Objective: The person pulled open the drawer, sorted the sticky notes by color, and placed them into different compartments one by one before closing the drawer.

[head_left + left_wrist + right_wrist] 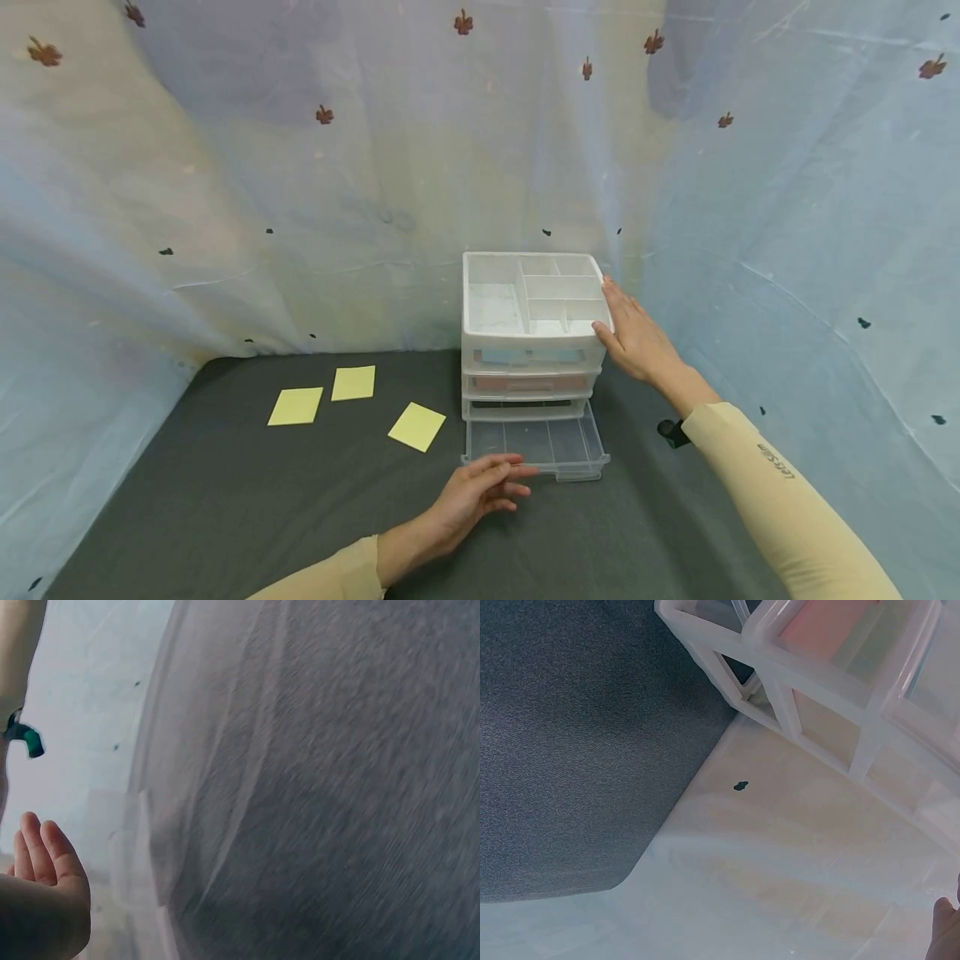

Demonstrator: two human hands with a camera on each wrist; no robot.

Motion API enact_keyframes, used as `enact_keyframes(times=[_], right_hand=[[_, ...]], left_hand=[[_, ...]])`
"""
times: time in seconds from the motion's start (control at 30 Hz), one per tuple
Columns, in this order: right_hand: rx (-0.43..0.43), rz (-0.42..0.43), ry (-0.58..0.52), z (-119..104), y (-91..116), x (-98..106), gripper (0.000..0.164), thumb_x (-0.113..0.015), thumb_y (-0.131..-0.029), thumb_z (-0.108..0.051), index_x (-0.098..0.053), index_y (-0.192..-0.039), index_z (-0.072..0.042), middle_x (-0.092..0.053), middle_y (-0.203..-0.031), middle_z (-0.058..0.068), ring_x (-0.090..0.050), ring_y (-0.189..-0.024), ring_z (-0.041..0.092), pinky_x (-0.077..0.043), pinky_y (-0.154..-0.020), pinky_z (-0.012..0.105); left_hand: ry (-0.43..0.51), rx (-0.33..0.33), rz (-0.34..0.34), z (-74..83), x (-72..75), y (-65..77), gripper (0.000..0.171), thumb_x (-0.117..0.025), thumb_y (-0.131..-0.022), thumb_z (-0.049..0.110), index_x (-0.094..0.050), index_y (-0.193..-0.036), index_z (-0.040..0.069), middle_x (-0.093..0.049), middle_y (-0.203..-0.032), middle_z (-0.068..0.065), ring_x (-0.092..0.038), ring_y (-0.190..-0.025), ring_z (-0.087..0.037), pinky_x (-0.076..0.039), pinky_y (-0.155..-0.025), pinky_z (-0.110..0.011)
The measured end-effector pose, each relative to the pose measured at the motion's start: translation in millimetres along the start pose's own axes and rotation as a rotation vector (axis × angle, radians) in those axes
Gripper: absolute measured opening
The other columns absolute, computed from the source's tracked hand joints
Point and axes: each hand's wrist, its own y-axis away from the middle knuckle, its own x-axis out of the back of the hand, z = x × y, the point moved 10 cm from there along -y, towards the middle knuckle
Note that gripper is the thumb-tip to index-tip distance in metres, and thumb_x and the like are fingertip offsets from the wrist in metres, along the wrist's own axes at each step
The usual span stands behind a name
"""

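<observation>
A white plastic drawer unit stands on the dark tabletop, a divided tray forming its top. Its clear bottom drawer is pulled out towards me, and no contents show in it. The two drawers above are closed, with bluish and reddish contents behind their fronts. My left hand is at the front edge of the bottom drawer, fingers loosely extended; whether they touch it I cannot tell. My right hand rests against the unit's upper right side, fingers along the side and thumb at the front corner of the rim.
Three yellow sticky notes lie left of the unit: one note farthest left, another note behind it, and a tilted note nearest the unit. A pale patterned curtain hangs around the dark tabletop.
</observation>
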Motion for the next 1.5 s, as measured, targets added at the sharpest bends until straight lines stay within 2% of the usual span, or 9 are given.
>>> enact_keyframes(times=[0.1,0.33,0.47,0.6,0.8,0.97,1.23,1.37,1.5], right_hand=[[-0.001,0.002,-0.004,0.8,0.7,0.0,0.072,-0.036,-0.114,-0.04,-0.007,-0.166,0.001,-0.008,-0.174,0.017,-0.015,-0.158,0.039,-0.014,-0.127,0.056],[-0.004,0.0,0.005,2.7,3.2,-1.4,0.072,-0.036,-0.114,-0.04,-0.008,-0.165,0.002,-0.008,-0.174,0.017,-0.016,-0.158,0.04,-0.014,-0.127,0.056],[-0.008,0.004,-0.001,3.6,4.0,-1.2,0.072,-0.037,-0.114,-0.04,-0.008,-0.165,0.002,-0.008,-0.174,0.017,-0.016,-0.158,0.04,-0.014,-0.126,0.057],[-0.006,0.01,-0.005,3.4,4.6,-0.1,0.072,-0.037,-0.113,-0.04,-0.009,-0.165,0.002,-0.009,-0.173,0.017,-0.017,-0.157,0.041,-0.015,-0.126,0.058],[-0.005,0.011,-0.009,4.0,3.5,-0.4,0.073,-0.037,-0.113,-0.04,-0.009,-0.165,0.001,-0.009,-0.174,0.017,-0.016,-0.158,0.039,-0.014,-0.126,0.057],[0.002,0.018,-0.011,2.3,2.8,0.3,0.073,-0.037,-0.113,-0.041,-0.009,-0.166,0.0,-0.009,-0.174,0.016,-0.016,-0.158,0.039,-0.014,-0.127,0.056],[0.011,0.019,-0.007,0.6,1.0,-0.3,0.073,-0.036,-0.113,-0.042,-0.008,-0.166,0.0,-0.008,-0.174,0.016,-0.016,-0.158,0.039,-0.013,-0.127,0.054],[0.008,0.018,-0.006,1.4,0.8,-0.5,0.073,-0.036,-0.113,-0.042,-0.007,-0.166,-0.001,-0.008,-0.174,0.016,-0.016,-0.158,0.039,-0.013,-0.127,0.053],[0.004,0.014,-0.002,1.4,0.5,-0.8,0.073,-0.037,-0.113,-0.041,-0.007,-0.166,0.0,-0.008,-0.174,0.016,-0.016,-0.158,0.039,-0.013,-0.127,0.054]], left_hand=[[-0.077,-0.053,0.011,13.6,5.6,0.8,0.044,-0.056,-0.11,0.027,-0.056,-0.146,0.002,-0.068,-0.137,-0.014,-0.071,-0.104,-0.012,-0.056,-0.084,-0.028],[-0.271,-0.212,0.039,41.0,26.0,0.7,0.041,-0.052,-0.112,0.026,-0.056,-0.147,0.007,-0.066,-0.139,-0.014,-0.071,-0.103,-0.013,-0.056,-0.087,-0.035],[-0.303,-0.296,0.078,58.1,40.4,1.9,0.041,-0.052,-0.112,0.024,-0.055,-0.147,0.004,-0.064,-0.14,-0.019,-0.07,-0.102,-0.012,-0.057,-0.085,-0.035],[-0.319,-0.343,0.131,72.0,58.2,1.4,0.041,-0.054,-0.111,0.023,-0.054,-0.148,0.004,-0.063,-0.141,-0.021,-0.07,-0.101,-0.011,-0.056,-0.084,-0.034],[-0.423,-0.408,0.225,89.1,88.8,-2.7,0.037,-0.056,-0.11,0.018,-0.057,-0.144,0.003,-0.066,-0.136,-0.021,-0.07,-0.098,-0.012,-0.055,-0.079,-0.032],[-0.523,-0.431,0.291,94.4,117.1,-6.8,0.035,-0.059,-0.108,0.017,-0.06,-0.141,0.004,-0.069,-0.133,-0.018,-0.071,-0.098,-0.016,-0.054,-0.078,-0.032],[-0.708,-0.457,0.285,100.8,147.4,-10.9,0.035,-0.06,-0.108,0.019,-0.061,-0.141,0.008,-0.068,-0.135,-0.015,-0.068,-0.113,-0.038,-0.057,-0.095,-0.035],[-0.879,-0.437,0.31,103.6,160.5,-14.4,0.035,-0.063,-0.107,0.019,-0.062,-0.141,0.01,-0.07,-0.133,-0.009,-0.069,-0.113,-0.03,-0.057,-0.089,-0.035],[-1.046,-0.381,0.317,103.1,170.0,-19.1,0.035,-0.064,-0.106,0.017,-0.063,-0.14,0.01,-0.071,-0.13,-0.006,-0.07,-0.106,-0.022,-0.058,-0.082,-0.037]])
